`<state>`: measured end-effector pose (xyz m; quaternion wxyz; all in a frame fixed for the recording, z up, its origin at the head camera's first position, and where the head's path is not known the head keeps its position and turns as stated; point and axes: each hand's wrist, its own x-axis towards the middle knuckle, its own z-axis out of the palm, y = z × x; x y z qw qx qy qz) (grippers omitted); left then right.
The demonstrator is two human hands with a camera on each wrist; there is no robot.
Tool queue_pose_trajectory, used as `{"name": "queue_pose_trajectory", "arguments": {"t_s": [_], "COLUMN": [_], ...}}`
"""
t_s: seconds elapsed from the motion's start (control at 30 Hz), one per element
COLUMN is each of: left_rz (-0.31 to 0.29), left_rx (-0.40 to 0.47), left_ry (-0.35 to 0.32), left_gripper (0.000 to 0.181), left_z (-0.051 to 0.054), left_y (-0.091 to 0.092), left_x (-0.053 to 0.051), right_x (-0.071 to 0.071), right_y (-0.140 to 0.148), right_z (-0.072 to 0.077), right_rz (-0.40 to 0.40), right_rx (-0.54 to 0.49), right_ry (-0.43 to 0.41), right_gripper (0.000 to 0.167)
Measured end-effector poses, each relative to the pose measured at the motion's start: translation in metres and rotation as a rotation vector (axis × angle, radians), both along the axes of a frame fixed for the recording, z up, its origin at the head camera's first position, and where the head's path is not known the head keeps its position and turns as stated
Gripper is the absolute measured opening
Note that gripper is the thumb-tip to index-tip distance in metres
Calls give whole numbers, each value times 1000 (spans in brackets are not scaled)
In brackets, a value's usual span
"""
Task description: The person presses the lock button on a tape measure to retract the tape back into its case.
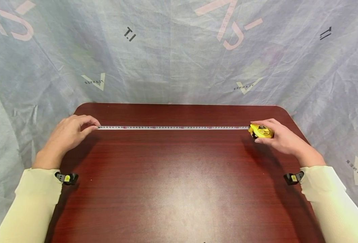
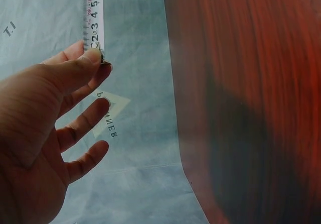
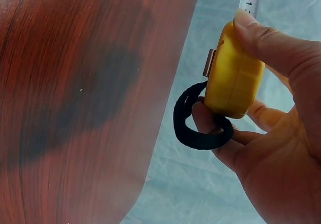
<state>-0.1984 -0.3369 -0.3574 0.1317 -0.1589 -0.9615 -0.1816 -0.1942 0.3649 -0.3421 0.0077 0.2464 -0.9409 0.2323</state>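
A yellow tape measure (image 1: pixel 261 131) is gripped in my right hand (image 1: pixel 283 138), at the right of the head view. Its white blade (image 1: pixel 169 128) runs straight across to my left hand (image 1: pixel 71 131), which pinches the end between thumb and forefinger. In the left wrist view the metal end hook (image 2: pixel 105 63) shows at the fingertips, and the other fingers are spread apart. A black wrist strap (image 3: pixel 203 146) loops from the case in the right wrist view, with a finger through it. The right thumb lies at the case's mouth, near the 50 mark.
Below the hands is a dark red wooden table (image 1: pixel 166 162) with rounded far corners. Grey printed cloth (image 1: pixel 169 54) hangs behind it and at both sides. Small black devices (image 1: pixel 67 178) are worn at both cuffs.
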Motion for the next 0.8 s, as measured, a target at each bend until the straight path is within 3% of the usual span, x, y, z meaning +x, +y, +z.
{"name": "queue_pose_trajectory", "arguments": {"t_s": [0.8], "left_rz": [-33], "left_rx": [7], "left_ry": [26], "left_gripper": [16], "left_z": [-3], "left_y": [8], "left_x": [-1], "right_x": [0], "right_y": [-5], "right_z": [0], "right_rz": [24], "right_rx": [-2], "right_ry": [12], "right_gripper": [64]}}
